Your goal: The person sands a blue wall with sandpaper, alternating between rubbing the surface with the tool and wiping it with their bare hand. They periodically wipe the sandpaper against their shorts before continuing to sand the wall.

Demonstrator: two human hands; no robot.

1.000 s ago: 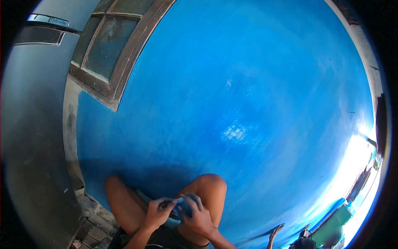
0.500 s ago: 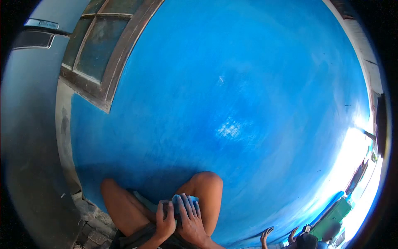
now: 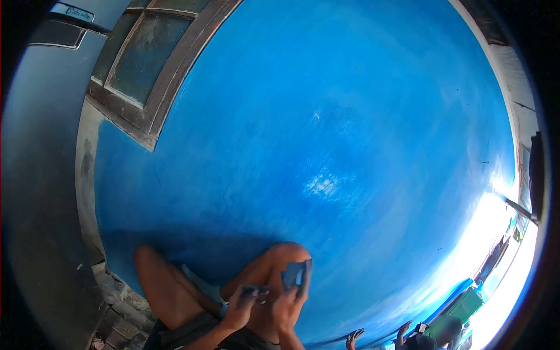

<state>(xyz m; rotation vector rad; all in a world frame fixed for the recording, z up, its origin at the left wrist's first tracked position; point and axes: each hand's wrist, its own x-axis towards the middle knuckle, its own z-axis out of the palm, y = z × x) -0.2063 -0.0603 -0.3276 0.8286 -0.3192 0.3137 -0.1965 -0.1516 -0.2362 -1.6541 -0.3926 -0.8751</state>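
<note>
I am squatting close to a glossy blue wall point(image 3: 326, 146), with both bare knees in the lower middle of the view. My right hand point(image 3: 290, 297) holds a small blue-grey folded piece point(image 3: 293, 273), perhaps sandpaper, raised in front of my right knee point(image 3: 286, 256). My left hand point(image 3: 242, 304) is just left of it, its fingers pinched on a small dark scrap point(image 3: 256, 290). The two hands sit close together but apart. What the scrap is cannot be made out.
A wooden window frame point(image 3: 169, 76) with dark panes is at upper left, beside a grey door point(image 3: 41, 175). Brick paving point(image 3: 119, 309) lies at lower left. Another person's hands point(image 3: 353, 337) and head show at the bottom right, near a green box point(image 3: 466, 303).
The hands were pressed together over the blue piece between my knees. Now they have separated, and my right hand has lifted the blue piece up and to the right.
</note>
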